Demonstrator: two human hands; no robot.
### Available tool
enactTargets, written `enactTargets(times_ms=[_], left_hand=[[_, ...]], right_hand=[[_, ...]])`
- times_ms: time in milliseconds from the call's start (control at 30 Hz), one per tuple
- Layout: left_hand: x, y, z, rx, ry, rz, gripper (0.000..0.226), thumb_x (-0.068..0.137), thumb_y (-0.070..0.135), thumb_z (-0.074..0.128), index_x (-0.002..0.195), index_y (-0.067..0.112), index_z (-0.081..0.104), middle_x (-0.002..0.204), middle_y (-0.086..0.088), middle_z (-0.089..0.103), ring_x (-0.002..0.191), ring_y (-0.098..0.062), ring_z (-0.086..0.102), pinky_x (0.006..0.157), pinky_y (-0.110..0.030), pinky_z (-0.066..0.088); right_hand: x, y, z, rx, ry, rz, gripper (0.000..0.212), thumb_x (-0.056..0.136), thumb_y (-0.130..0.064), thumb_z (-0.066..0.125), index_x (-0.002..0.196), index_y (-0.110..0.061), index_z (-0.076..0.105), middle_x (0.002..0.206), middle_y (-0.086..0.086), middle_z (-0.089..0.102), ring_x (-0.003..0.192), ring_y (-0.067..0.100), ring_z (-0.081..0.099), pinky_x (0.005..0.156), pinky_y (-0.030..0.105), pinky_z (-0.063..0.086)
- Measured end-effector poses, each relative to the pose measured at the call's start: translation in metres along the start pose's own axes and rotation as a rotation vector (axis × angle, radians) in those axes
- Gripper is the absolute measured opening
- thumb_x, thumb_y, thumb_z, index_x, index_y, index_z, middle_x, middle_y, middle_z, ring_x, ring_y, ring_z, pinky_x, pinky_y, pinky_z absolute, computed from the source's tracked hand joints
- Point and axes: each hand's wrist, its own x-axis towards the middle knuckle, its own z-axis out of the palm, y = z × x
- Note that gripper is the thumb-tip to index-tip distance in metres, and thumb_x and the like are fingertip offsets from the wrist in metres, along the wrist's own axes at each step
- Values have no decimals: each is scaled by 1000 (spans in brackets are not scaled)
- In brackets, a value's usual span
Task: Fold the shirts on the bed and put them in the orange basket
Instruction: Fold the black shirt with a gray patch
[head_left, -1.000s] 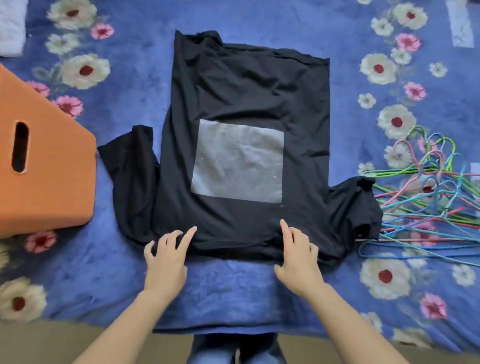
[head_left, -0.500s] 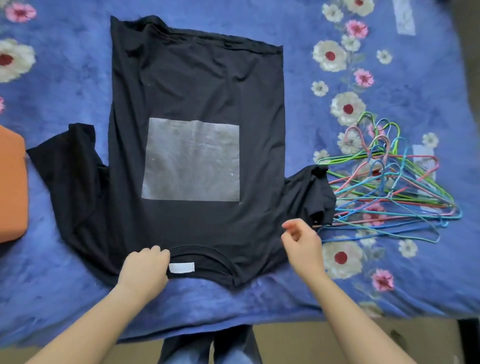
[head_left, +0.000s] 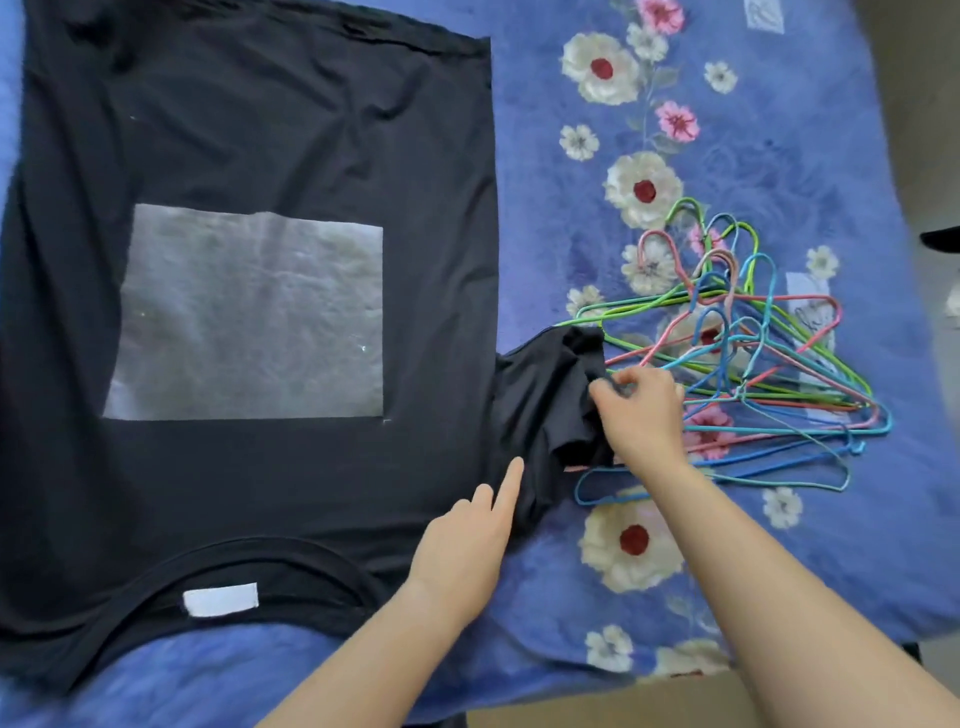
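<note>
Right fingers (head_left: 602, 391) pinch the bunched sleeve (head_left: 545, 395) while straight left fingers (head_left: 511, 479) press the shoulder of the shirt (head_left: 260, 156), spread flat near the bed's (head_left: 779, 156) front edge. Pull the sleeve smooth, clear of the touching hangers (head_left: 753, 364), before folding inward. Basket unseen.

Person, bare hands. Left hand (head_left: 457, 551): slim fingers, narrow wrist; left forearm (head_left: 363, 649) behind it uncovered all way to bottom edge of view. Right hand (head_left: 641, 410): same build; right forearm (head_left: 779, 597) behind it uncovered to lower right corner. Both smooth, broadening away from hands. Nails too blurred to tell. Dark sliver (head_left: 447, 722) at bottom edge, just beside left forearm: clothing or not, cannot tell.
</note>
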Motion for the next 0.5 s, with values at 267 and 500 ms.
enactTargets(times_ms=[267, 500], left_hand=[[7, 7, 1, -83, -90, 121, 91, 80, 16, 47, 150, 28, -9, 99, -2, 44, 80, -26, 48, 61, -32, 32], [0, 12, 31, -100, 129, 182, 89, 47, 33, 54, 132, 7, 54, 136, -13, 51, 119, -25, 43, 93, -29, 48]], right_hand=[[12, 46, -37, 403, -38, 312, 14, 80, -6, 57, 67, -10, 58, 63, 2, 47, 64, 16, 39, 58, 29, 29], [-4, -1, -50, 609, -85, 329, 23, 74, 5, 66, 76, -16, 57, 72, 5, 57, 65, 17, 51, 57, 27, 38]])
